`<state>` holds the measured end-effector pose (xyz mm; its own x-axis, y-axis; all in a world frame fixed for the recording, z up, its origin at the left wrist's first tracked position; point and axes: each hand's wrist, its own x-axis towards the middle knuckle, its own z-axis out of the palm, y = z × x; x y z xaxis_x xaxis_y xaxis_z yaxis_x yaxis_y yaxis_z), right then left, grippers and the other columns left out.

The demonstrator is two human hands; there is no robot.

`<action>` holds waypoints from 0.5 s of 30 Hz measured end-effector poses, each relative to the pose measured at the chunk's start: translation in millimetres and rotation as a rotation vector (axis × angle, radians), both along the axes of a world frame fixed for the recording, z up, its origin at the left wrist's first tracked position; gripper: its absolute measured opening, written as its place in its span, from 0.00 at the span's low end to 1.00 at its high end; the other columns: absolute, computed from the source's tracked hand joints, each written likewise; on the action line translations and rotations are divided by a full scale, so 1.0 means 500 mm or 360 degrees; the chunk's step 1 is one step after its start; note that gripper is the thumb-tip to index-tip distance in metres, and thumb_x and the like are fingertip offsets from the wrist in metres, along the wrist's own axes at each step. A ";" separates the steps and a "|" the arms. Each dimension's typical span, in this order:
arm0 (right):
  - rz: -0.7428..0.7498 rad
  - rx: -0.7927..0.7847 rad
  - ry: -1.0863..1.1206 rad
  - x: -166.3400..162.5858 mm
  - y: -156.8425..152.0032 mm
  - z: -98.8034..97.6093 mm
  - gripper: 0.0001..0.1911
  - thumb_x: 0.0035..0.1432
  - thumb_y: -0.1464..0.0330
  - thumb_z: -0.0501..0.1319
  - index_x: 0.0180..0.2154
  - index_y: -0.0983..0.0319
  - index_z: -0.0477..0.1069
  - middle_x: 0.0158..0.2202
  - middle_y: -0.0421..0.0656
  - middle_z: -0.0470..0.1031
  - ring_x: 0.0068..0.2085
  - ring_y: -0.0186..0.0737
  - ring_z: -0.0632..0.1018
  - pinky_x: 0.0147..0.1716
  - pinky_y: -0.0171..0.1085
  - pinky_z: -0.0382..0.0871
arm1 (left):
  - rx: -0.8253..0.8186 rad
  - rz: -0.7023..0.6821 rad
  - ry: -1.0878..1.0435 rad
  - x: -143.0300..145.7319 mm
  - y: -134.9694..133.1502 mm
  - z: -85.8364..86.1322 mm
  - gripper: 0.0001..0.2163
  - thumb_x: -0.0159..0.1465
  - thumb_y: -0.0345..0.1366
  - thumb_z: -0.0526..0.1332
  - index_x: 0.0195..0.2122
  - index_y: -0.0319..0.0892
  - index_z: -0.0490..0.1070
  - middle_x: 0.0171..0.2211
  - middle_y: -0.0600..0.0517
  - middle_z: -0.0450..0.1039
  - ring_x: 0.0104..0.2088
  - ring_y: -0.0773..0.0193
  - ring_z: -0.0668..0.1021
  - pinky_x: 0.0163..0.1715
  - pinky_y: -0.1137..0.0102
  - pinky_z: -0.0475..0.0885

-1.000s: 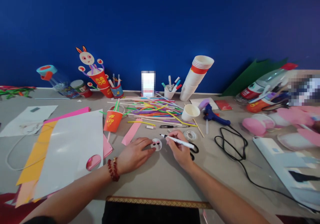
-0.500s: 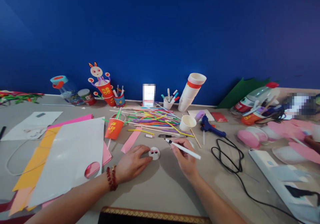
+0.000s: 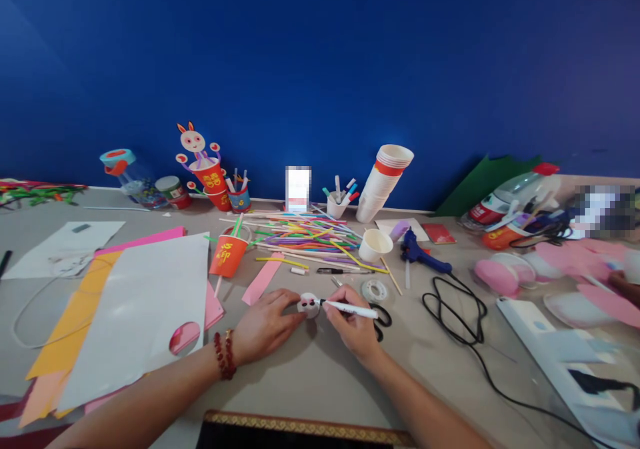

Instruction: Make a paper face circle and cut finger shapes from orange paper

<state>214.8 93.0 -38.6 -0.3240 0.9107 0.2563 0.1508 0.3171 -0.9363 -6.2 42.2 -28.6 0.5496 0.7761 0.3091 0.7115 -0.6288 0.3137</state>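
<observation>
White paper disc [image 3: 309, 304], pinned by fingertips of the spread left hand [image 3: 265, 325], lies just left of the right hand [image 3: 353, 323], clamped on a left-pointing white marker pen [image 3: 350, 309].

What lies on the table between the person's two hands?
In the head view, a small white paper disc lies between the left hand and the right hand, which holds a white pen to it.
</observation>
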 end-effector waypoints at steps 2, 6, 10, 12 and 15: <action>0.0025 0.0008 -0.0039 -0.004 -0.003 0.001 0.08 0.57 0.66 0.61 0.27 0.60 0.67 0.23 0.37 0.66 0.24 0.34 0.66 0.23 0.33 0.58 | -0.0026 -0.0006 0.0022 0.000 0.000 0.001 0.16 0.66 0.31 0.55 0.54 0.46 0.70 0.51 0.43 0.68 0.50 0.55 0.72 0.49 0.58 0.72; 0.0001 -0.0006 0.0001 -0.007 -0.003 -0.004 0.08 0.58 0.66 0.61 0.27 0.60 0.67 0.23 0.37 0.66 0.24 0.35 0.66 0.23 0.33 0.59 | -0.0061 -0.0014 0.0017 -0.001 0.001 0.004 0.15 0.67 0.30 0.53 0.54 0.45 0.69 0.51 0.43 0.68 0.51 0.55 0.71 0.50 0.57 0.71; -0.0155 -0.0010 0.0154 0.002 0.005 -0.001 0.06 0.59 0.66 0.61 0.31 0.59 0.67 0.23 0.37 0.68 0.24 0.35 0.68 0.23 0.34 0.61 | -0.0076 -0.0003 -0.0066 -0.004 0.000 -0.001 0.12 0.67 0.30 0.54 0.49 0.44 0.71 0.51 0.44 0.68 0.50 0.56 0.71 0.50 0.59 0.71; -0.0276 0.0008 0.0249 0.011 0.013 0.008 0.05 0.59 0.66 0.61 0.32 0.59 0.67 0.23 0.37 0.69 0.24 0.35 0.69 0.22 0.33 0.61 | -0.0112 0.0029 -0.0158 -0.004 -0.001 -0.003 0.10 0.67 0.30 0.54 0.46 0.44 0.72 0.50 0.45 0.69 0.49 0.57 0.72 0.49 0.60 0.71; -0.0460 0.0053 0.0384 0.030 0.030 0.027 0.05 0.59 0.65 0.62 0.34 0.58 0.67 0.24 0.37 0.70 0.22 0.35 0.69 0.20 0.33 0.59 | -0.0221 0.0117 -0.0363 -0.004 -0.003 0.006 0.07 0.67 0.30 0.55 0.41 0.43 0.72 0.47 0.47 0.70 0.47 0.60 0.72 0.47 0.64 0.71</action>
<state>229.8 107.9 -25.0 0.0186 0.9456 0.3247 0.0146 0.3244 -0.9458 -8.0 40.7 -25.5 0.4185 0.8550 0.3063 0.6550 -0.5178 0.5503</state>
